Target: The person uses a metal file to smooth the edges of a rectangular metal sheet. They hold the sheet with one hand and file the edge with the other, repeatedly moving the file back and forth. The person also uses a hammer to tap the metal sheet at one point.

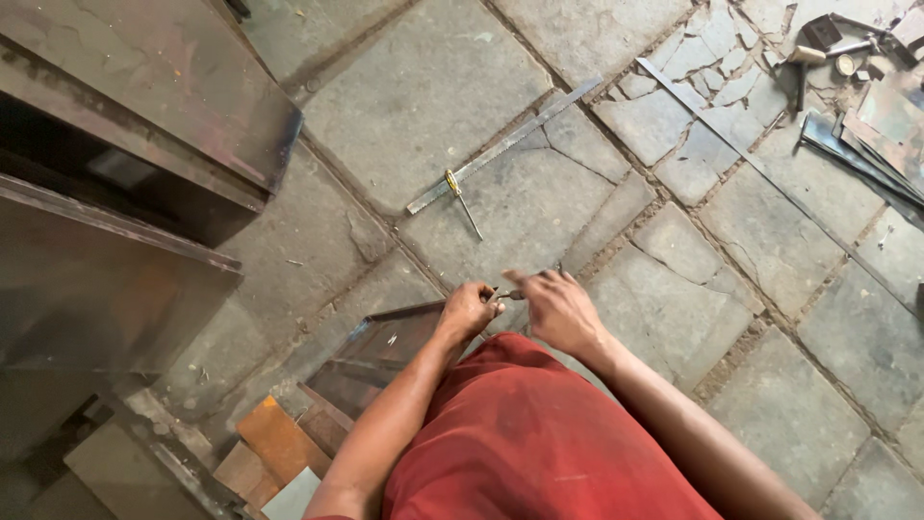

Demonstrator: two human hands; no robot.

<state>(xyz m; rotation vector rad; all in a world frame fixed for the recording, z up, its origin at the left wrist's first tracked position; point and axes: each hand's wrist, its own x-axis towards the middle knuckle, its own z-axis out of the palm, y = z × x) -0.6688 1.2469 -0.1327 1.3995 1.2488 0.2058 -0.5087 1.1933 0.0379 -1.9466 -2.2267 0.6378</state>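
My left hand (468,309) is closed in a fist around a small dark metal tool (507,295) just above my red-clad knee (520,424). Fingers of my right hand (556,306) pinch the other end of the same small tool. Both hands meet over the stone floor, beside the corner of a dark sheet-metal piece (385,351) lying at my left. What exactly the tool is stays too small to tell.
A long steel ruler (510,143) and a yellow-handled screwdriver (460,197) lie on the paving ahead. A thin metal strip (760,169) runs diagonally at right. Hammer and scrap pieces (847,67) sit far right. A large rusty metal cabinet (125,144) fills the left.
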